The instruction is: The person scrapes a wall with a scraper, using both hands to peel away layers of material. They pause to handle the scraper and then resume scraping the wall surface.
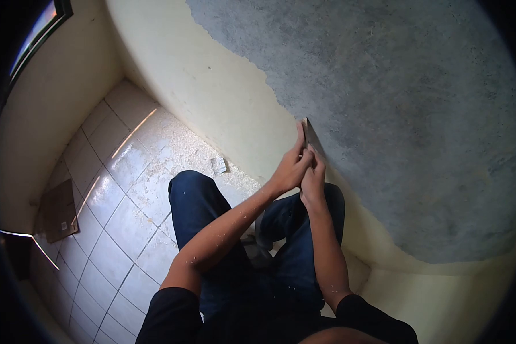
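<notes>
Both my hands are together at the wall, closed on a thin flat scraper (312,136). My left hand (295,164) has a finger stretched along the tool toward its upper end. Just beside it, my right hand (313,175) wraps round the lower part, so the handle is hidden. The blade's edge meets the wall where the cream paint (243,109) borders a large bare grey patch (395,114). Small pale flakes stick to my forearms.
Pale debris covers the tiled floor (120,212) along the wall, with a small crumpled wrapper (218,165) in it. A brown cardboard piece (57,212) lies at the left. A dark-framed window (37,37) is at the upper left. My bent knees are below my hands.
</notes>
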Tool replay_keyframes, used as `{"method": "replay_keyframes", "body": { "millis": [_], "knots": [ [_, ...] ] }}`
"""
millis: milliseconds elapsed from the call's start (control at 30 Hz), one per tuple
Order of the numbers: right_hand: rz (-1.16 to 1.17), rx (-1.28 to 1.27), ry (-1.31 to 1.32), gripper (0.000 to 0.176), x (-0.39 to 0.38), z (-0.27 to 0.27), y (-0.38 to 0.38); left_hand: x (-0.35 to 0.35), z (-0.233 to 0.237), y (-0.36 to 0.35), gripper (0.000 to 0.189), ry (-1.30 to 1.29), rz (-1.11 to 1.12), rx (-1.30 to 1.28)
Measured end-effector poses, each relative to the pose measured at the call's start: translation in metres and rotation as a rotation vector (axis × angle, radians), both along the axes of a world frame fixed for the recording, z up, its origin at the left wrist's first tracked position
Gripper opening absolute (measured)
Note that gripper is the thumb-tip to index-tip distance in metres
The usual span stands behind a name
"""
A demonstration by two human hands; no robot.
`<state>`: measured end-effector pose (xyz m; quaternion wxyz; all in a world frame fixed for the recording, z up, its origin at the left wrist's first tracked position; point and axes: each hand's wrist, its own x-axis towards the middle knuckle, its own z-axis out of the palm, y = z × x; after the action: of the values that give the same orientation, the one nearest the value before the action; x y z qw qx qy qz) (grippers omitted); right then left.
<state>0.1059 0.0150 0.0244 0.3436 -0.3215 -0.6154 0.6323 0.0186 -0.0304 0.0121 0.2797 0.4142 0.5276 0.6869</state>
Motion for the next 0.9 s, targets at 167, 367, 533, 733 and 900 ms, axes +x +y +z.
{"method": "replay_keyframes", "body": {
  "millis": [167, 367, 533, 733, 900],
  "knots": [
    [-0.013, 0.005, -0.042, 0.043, -0.001, 0.01, -0.013, -0.003, 0.006, -0.011, 0.077, -0.07, -0.079, -0.039],
    [0.018, 0.084, -0.038, 0.047, 0.004, -0.005, -0.002, -0.001, 0.011, -0.011, 0.077, -0.199, -0.207, -0.097],
    [-0.047, 0.067, 0.05, 0.045, 0.007, -0.001, -0.009, 0.005, -0.007, 0.004, 0.076, 0.089, 0.003, 0.049],
    [-0.003, 0.095, 0.018, 0.041, -0.003, -0.017, -0.008, -0.001, -0.009, -0.004, 0.073, 0.01, -0.006, 0.001],
    [-0.055, 0.187, -0.02, 0.037, -0.013, -0.027, 0.005, -0.008, 0.008, -0.004, 0.073, -0.122, -0.124, -0.108]
  ]
}}
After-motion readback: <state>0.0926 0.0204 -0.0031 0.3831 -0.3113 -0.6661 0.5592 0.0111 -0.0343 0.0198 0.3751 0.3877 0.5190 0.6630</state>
